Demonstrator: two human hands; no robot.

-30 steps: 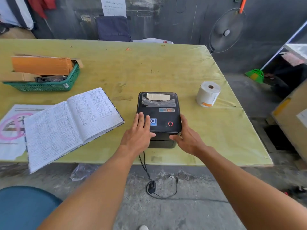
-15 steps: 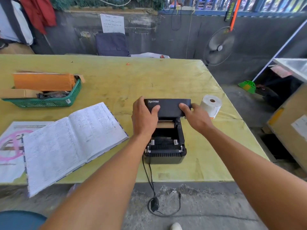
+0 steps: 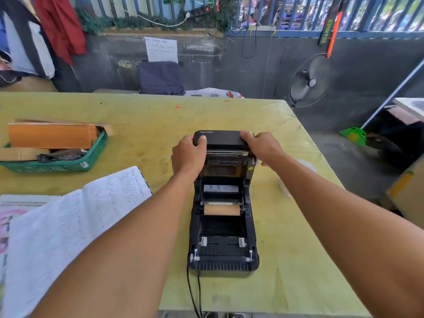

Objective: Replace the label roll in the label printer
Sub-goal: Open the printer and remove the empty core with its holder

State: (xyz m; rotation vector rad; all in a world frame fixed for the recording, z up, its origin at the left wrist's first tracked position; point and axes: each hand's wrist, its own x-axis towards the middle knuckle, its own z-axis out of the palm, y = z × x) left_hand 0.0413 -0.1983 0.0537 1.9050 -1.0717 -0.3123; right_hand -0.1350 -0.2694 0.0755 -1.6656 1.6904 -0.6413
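- The left hand (image 3: 188, 154) lays its thumb over the left end of the lid (image 3: 222, 139). Its other fingers curl round the lid's side, mostly hidden.
- The right hand (image 3: 263, 146) grips the lid's right end the same way, thumb on top and fingers wrapped down the far side.
- The lid stands raised at the back of the label printer (image 3: 222, 239), at the centre of the frame, with its inside open to view.
- A brown cardboard core (image 3: 222, 209) lies across the open bay.
- A white label roll (image 3: 284, 188) sits right of the printer, largely hidden behind the right forearm and blurred.
- The printer rests on the yellow table (image 3: 137, 115), and its cable (image 3: 192, 294) drops over the near edge.
- An open notebook (image 3: 75, 216) lies at lower left, and a green basket (image 3: 68, 165) at left.
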